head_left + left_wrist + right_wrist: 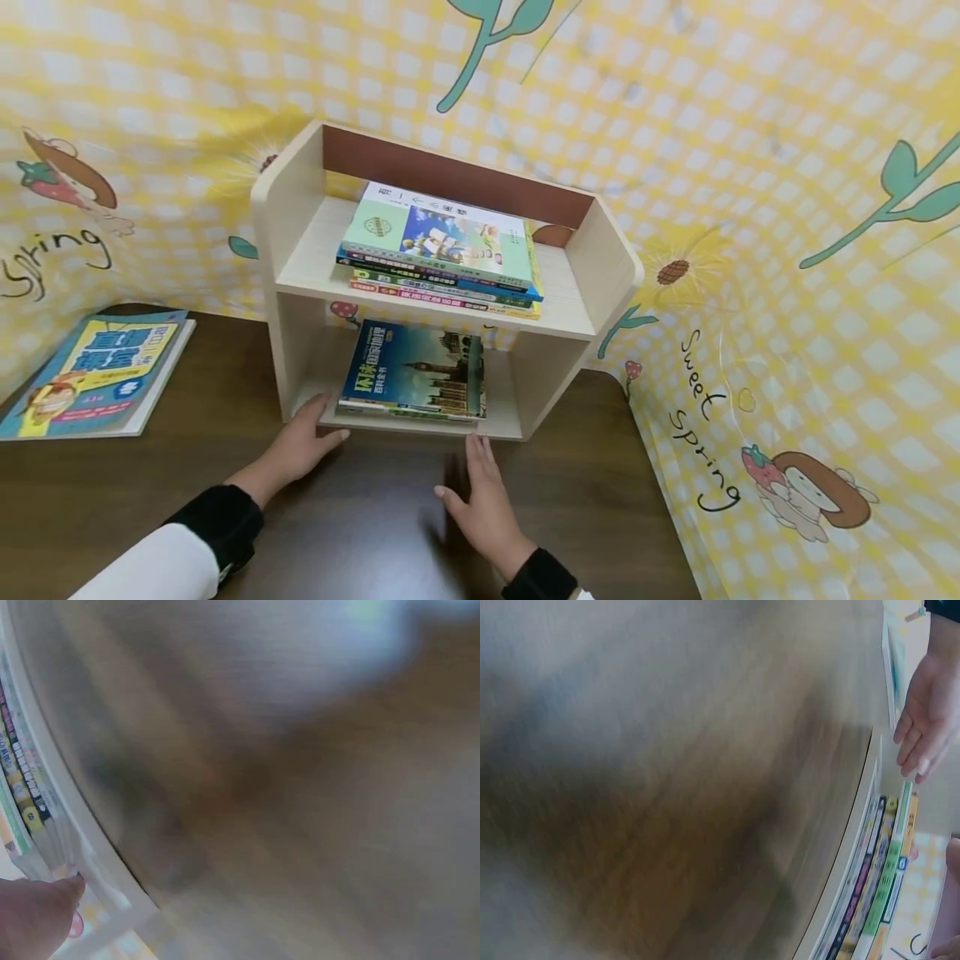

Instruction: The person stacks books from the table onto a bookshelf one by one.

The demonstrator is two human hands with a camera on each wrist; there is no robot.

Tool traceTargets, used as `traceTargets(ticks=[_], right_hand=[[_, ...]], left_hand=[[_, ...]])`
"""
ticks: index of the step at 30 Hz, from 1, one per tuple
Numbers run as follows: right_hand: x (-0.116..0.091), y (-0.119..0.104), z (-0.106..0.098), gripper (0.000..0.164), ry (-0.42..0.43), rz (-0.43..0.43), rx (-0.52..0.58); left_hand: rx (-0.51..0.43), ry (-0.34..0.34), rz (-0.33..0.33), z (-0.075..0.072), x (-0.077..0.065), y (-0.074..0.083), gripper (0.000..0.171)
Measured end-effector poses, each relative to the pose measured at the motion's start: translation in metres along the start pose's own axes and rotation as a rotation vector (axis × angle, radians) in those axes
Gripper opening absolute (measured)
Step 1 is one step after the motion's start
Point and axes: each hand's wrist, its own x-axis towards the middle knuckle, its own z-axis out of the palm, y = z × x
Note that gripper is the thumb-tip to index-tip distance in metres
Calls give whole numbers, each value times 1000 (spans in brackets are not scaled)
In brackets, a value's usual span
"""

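A small pale-wood shelf point(300, 225) with two tiers stands against the patterned cloth. On its upper tier lies a stack of several books point(442, 242), the top one pale green and white. A book with a clock-tower cover point(416, 367) tops the pile on the lower tier. My left hand point(300, 442) is at the shelf's lower left front corner, fingertips at the side panel and thumb pointing along the front edge. Fingers straight, my right hand point(483, 504) reaches to the front edge of the bottom board, in front of the lower books. Neither hand grips anything.
On the brown table point(360, 533), left of the shelf, lies a blue-and-yellow book point(97, 371) on others. Yellow checked cloth point(750, 333) with printed flowers and figures hangs behind and on the right. Book spines point(889, 877) show in the right wrist view.
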Motion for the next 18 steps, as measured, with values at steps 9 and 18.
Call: traceTargets(ticks=[9,18], right_hand=[[-17,-7,13,91,-33,-57,-34],[-33,-8,21,91,-102,-19,-14]], left_hand=[[63,79,-102,-47,-49,-33,67],[92,338,-307,-117,-78,-93,62]])
